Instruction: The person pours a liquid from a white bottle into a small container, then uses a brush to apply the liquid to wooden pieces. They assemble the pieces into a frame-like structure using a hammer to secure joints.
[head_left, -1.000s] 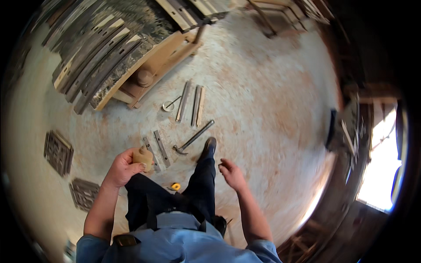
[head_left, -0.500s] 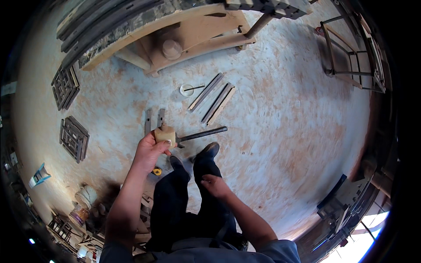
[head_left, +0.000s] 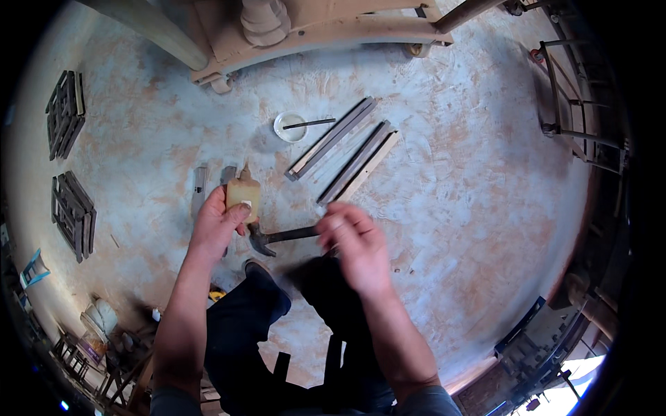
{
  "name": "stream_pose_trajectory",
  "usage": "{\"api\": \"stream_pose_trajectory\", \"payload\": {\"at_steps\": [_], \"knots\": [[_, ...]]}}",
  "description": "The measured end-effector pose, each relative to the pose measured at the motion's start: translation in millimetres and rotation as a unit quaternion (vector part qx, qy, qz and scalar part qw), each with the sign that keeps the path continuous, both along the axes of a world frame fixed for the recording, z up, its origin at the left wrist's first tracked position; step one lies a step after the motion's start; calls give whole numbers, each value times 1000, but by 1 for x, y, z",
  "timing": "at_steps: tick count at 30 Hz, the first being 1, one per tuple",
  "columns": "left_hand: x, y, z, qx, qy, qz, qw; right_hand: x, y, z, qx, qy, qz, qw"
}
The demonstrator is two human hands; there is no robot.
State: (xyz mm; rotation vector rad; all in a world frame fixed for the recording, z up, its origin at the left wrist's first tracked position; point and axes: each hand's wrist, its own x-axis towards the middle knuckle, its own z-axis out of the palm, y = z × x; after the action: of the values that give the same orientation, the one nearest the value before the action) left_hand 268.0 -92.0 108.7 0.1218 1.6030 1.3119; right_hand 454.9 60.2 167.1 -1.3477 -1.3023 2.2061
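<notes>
Head view: left hand [head_left: 214,223] clasps a bottle [head_left: 243,195] — right hand [head_left: 359,248] loosely curled, contents unclear.

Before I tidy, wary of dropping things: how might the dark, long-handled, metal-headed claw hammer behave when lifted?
The hammer likely feels head-heavy, its bulky head sitting at one end; its straight handle suggests stiffness.

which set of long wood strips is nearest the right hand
The right set, farther from the white bowl: its lower end appears just above the right hand; the left set lies farther off.
</notes>
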Motion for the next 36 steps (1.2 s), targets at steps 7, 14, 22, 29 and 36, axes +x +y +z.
{"api": "stream_pose_trajectory", "payload": {"at_steps": [7,14,22,29,36], "knots": [[-24,26,-78,-12,16,1,1000,-12,-55,-35,210,140,357,899],[-42,54,-118,-34,31,-35,998,-9,-14,-57,387,71,404,826],[-51,62,-144,-34,26,-64,997,-4,-1,-63,436,55,382,813],[-59,70,-148,-54,30,-89,994,-5,-10,-67,438,36,397,806],[-61,71,-158,-52,21,-85,995,-7,-14,-73,435,39,399,806]]}}
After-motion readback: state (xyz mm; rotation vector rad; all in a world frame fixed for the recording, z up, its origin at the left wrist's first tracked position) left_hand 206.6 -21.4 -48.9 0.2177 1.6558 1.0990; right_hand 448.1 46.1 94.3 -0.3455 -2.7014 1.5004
